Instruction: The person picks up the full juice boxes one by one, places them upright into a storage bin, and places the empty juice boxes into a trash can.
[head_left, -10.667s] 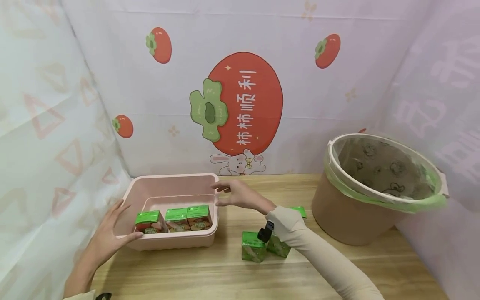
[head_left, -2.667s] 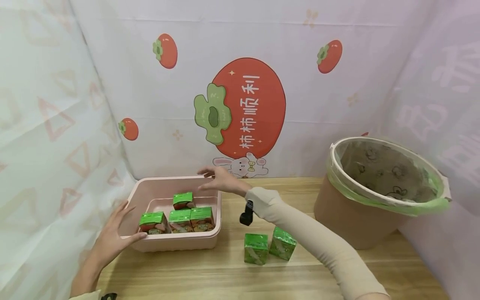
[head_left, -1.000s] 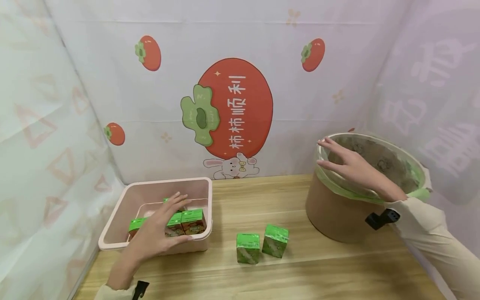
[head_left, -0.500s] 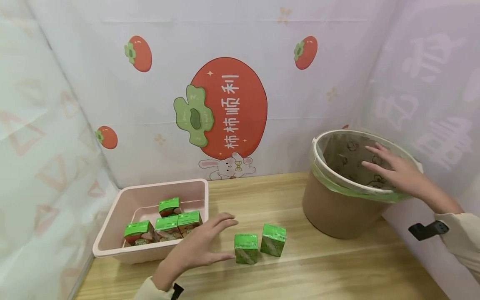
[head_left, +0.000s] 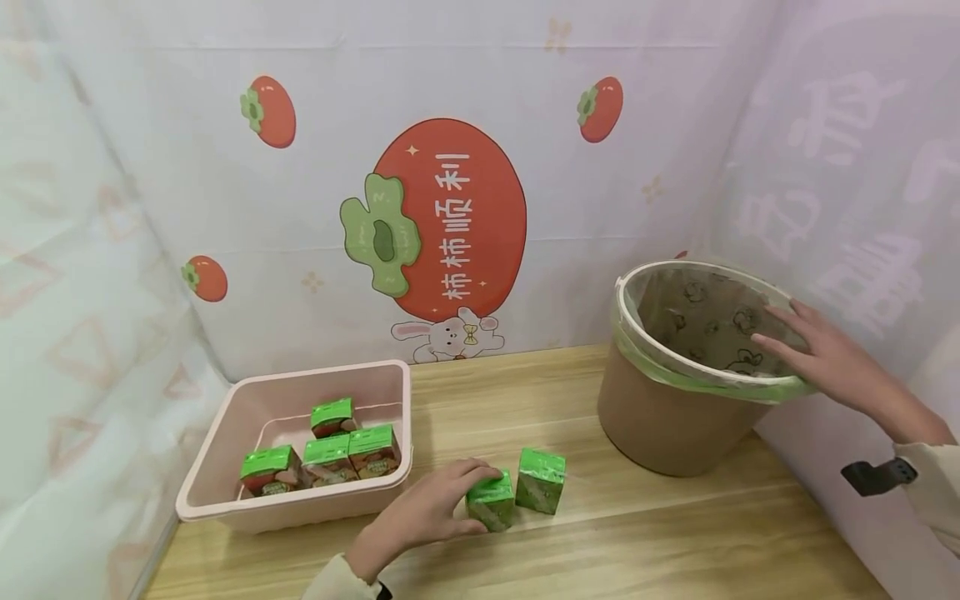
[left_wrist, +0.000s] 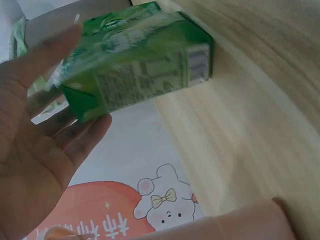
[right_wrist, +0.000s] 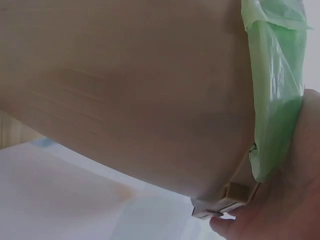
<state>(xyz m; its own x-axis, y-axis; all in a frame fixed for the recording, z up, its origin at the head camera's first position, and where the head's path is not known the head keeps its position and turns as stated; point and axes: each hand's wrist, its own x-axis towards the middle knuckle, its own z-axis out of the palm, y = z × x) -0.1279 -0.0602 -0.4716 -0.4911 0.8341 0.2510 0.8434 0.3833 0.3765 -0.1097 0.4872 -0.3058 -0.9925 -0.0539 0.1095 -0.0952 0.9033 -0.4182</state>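
Observation:
My left hand (head_left: 423,512) holds a small green carton (head_left: 492,507) by its left side, thumb in front and fingers behind. In the left wrist view this carton (left_wrist: 142,70) shows clear wrap and a barcode, between the thumb and fingers. A second green carton (head_left: 542,483) stands just right of it on the wooden table. My right hand (head_left: 836,362) rests with extended fingers over the right rim of a brown bin (head_left: 660,417). The right wrist view shows that hand beside the green liner (right_wrist: 275,90) folded over the rim.
A pink plastic basket (head_left: 315,503) stands at the left, with several green-topped cartons (head_left: 330,458) inside. White printed cloth (head_left: 570,208) hangs behind the wooden table (head_left: 637,533) and along both sides.
My left hand has left the basket, moved right and taken hold of the left carton, which is slightly turned. My right hand has gone from the basket to the bin's right rim.

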